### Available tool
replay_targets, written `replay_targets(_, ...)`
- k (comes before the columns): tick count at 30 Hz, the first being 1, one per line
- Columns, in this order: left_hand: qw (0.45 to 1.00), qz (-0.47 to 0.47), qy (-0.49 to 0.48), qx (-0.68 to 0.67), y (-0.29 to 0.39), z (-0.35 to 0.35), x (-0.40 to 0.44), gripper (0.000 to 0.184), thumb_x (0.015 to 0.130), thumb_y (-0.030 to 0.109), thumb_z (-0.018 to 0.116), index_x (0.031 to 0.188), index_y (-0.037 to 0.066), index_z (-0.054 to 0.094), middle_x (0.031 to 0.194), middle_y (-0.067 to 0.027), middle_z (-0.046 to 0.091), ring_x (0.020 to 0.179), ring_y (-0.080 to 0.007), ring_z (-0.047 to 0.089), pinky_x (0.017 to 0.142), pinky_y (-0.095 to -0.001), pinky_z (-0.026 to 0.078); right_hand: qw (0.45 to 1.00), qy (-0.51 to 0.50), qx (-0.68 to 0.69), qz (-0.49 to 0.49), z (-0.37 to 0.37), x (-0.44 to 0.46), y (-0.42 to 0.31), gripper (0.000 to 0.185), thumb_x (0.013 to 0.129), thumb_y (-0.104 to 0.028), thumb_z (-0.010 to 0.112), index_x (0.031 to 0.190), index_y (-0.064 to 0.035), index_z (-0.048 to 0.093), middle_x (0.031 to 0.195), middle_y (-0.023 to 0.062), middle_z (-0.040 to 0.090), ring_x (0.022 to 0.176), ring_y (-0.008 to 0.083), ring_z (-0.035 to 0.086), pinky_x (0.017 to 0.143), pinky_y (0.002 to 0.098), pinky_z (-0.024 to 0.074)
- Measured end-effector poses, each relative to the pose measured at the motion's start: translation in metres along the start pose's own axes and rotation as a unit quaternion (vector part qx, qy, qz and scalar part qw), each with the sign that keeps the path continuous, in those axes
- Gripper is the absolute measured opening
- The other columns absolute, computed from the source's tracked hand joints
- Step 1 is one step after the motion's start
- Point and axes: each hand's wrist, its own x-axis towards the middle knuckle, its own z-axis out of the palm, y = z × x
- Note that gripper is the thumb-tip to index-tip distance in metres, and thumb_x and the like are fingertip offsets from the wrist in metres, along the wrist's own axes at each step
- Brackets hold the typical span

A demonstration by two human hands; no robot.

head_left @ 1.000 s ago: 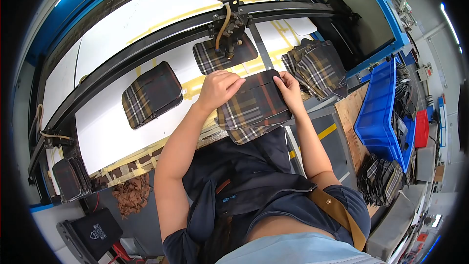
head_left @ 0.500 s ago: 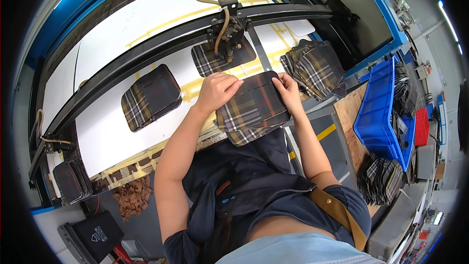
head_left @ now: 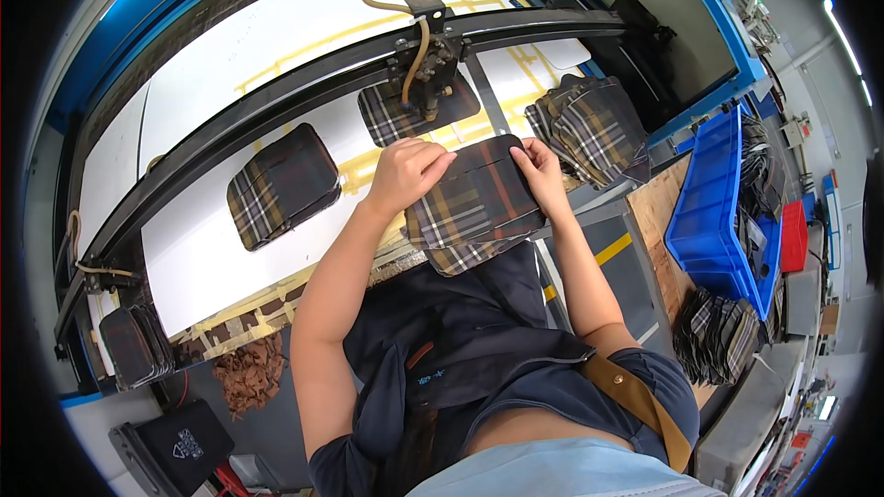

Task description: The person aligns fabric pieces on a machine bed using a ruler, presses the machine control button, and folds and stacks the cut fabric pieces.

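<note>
Several plaid fabric pieces [head_left: 479, 198] with rounded corners lie in a loose stack near the front edge of the machine bed, held between my two hands. My left hand [head_left: 405, 173] is closed with its fingertips pinching the stack's upper left edge. My right hand [head_left: 543, 173] grips the upper right corner, thumb on top and fingers out of sight beneath. Beyond the hands, another plaid piece [head_left: 378, 115] sits partly under the black machine head [head_left: 431, 74]. A neat plaid stack [head_left: 285, 186] rests on the white bed to the left.
A fanned plaid pile [head_left: 594, 129] lies at the bed's right. A blue crate [head_left: 704, 212] with dark pieces stands farther right, above another plaid pile [head_left: 714, 336]. The black gantry rail [head_left: 267, 101] crosses the bed. Dark stacked pieces [head_left: 133, 345] are at lower left.
Almost nothing differs. The whole view has shifted very slightly, and both hands keep the same grip on the stack.
</note>
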Motion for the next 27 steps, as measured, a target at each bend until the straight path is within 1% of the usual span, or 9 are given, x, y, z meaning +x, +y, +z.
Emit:
replay_targets(3, 1.0, -0.002, 0.0, -0.001, 0.0001, -0.0002, 0.0009, 0.016, 0.082, 0.013, 0.072, 0.071, 0.002, 0.066, 0.066, -0.0098, 0.066, 0.062, -0.026, 0.064, 0.06, -0.0359, 0.05, 1.0, 0.0, -0.003, 0.001, -0.0013, 0.0006, 0.0011, 0.009, 0.098, -0.011, 0.058, 0.099, -0.0025, 0.059, 0.086, -0.0017, 0.065, 0.074, 0.0025, 0.058, 0.066, 0.0185, 0.0457)
replay_targets(6, 1.0, -0.004, -0.01, -0.003, 0.0002, -0.0016, -0.0001, 0.011, 0.083, 0.009, 0.069, 0.074, 0.003, 0.067, 0.071, -0.0085, 0.068, 0.062, -0.0247, 0.064, 0.061, -0.0346, 0.049, 1.0, 0.007, -0.003, -0.001, 0.0005, 0.0002, 0.0002, 0.01, 0.098, -0.011, 0.058, 0.099, -0.0016, 0.06, 0.085, -0.0014, 0.065, 0.073, 0.0025, 0.057, 0.066, 0.0185, 0.0454)
replay_targets(12, 1.0, -0.005, -0.01, -0.007, -0.0006, -0.0009, -0.0002, 0.011, 0.083, 0.01, 0.07, 0.074, 0.003, 0.066, 0.07, -0.0084, 0.068, 0.062, -0.0251, 0.064, 0.061, -0.035, 0.049, 1.0, 0.015, 0.002, 0.0, 0.0027, -0.0008, -0.0027, 0.01, 0.097, -0.01, 0.058, 0.097, -0.0002, 0.06, 0.083, -0.0011, 0.065, 0.073, 0.0019, 0.056, 0.065, 0.0182, 0.0446)
replay_targets(15, 1.0, -0.003, -0.003, -0.007, 0.0016, -0.0014, 0.0019, 0.016, 0.082, 0.012, 0.071, 0.071, 0.002, 0.065, 0.066, -0.0105, 0.065, 0.061, -0.0267, 0.063, 0.06, -0.0365, 0.049, 1.0, 0.012, 0.0, 0.002, 0.0021, -0.001, -0.0035, 0.01, 0.097, -0.01, 0.058, 0.098, -0.0001, 0.06, 0.083, -0.0011, 0.065, 0.073, 0.002, 0.056, 0.065, 0.0182, 0.0446)
replay_targets(27, 1.0, 0.0, -0.003, -0.002, 0.0001, -0.0005, 0.001, 0.017, 0.082, 0.013, 0.071, 0.07, 0.003, 0.064, 0.064, -0.0096, 0.063, 0.058, -0.026, 0.061, 0.058, -0.0364, 0.047, 1.0, 0.014, -0.009, -0.001, 0.0022, -0.0014, -0.0037, 0.011, 0.098, -0.011, 0.058, 0.099, 0.0001, 0.06, 0.084, -0.0005, 0.065, 0.074, 0.0022, 0.057, 0.066, 0.0184, 0.045)
